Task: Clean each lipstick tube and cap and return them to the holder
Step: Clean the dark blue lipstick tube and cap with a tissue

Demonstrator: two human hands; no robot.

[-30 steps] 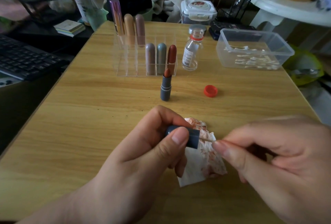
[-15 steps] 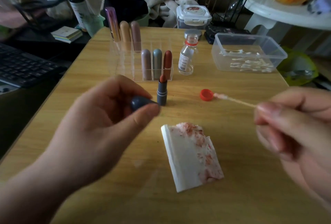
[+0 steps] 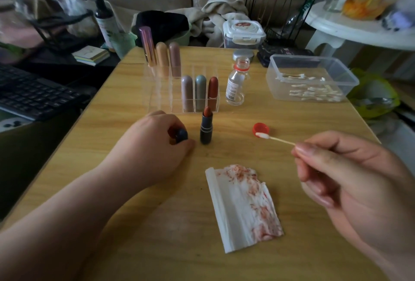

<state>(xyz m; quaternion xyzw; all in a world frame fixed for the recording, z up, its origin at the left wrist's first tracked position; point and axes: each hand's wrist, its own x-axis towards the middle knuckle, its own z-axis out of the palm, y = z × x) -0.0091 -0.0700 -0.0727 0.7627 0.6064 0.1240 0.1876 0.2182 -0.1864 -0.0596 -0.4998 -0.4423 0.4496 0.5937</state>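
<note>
a: where does the open lipstick tube (image 3: 206, 128) stand?

b: upright on the surface (image 3: 139, 224), long axis vertical, just in front of the clear holder (image 3: 179, 92), with the dark cap (image 3: 181, 135) just to its left.

a: and which hand is nearer?

b: the left hand (image 3: 155, 146), by far. it reaches in palm down, fingers curled narrow around the cap, which sits at or near the surface. the tube lies right beside its fingertips.

a: the right hand (image 3: 350, 182)?

b: well apart, raised, pinching a cotton swab (image 3: 275, 138) whose tip points toward the red bottle cap (image 3: 261, 128). the stained tissue (image 3: 244, 204) lies between the two.
</note>
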